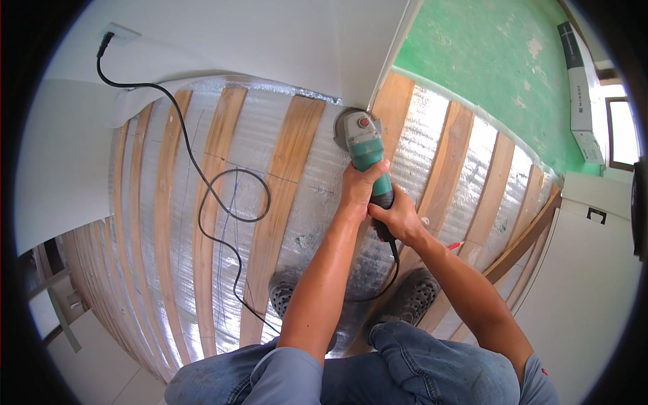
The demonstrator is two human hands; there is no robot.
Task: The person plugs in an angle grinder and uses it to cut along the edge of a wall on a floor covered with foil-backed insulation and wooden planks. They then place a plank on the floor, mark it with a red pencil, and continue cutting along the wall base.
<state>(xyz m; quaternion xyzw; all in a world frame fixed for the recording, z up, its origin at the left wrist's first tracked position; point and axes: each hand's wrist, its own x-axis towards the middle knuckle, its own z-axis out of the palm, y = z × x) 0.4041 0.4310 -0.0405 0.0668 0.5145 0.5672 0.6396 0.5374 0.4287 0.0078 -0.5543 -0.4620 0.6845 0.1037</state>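
Observation:
Both my hands are wrapped round a green and grey angle grinder (pixel 368 150), my left hand (pixel 358 187) on the body near the head and my right hand (pixel 401 217) on the dark rear end. Its disc (pixel 341 129) sits at the foot of the white wall corner (pixel 358 81), close to a wooden batten (pixel 391 101). Whether the disc touches the wall or the floor, I cannot tell. The black power cord (pixel 395 255) leaves the rear of the grinder below my right hand and passes by my shoes.
Wooden battens (pixel 287 155) lie in rows over silver foil sheeting (pixel 317 182). The cord (pixel 191 152) loops across them on the left to a wall socket (pixel 121 31). Green floor (pixel 482 74) lies beyond at right, with a long box (pixel 586 101). A red marker (pixel 455 246) is near my right forearm.

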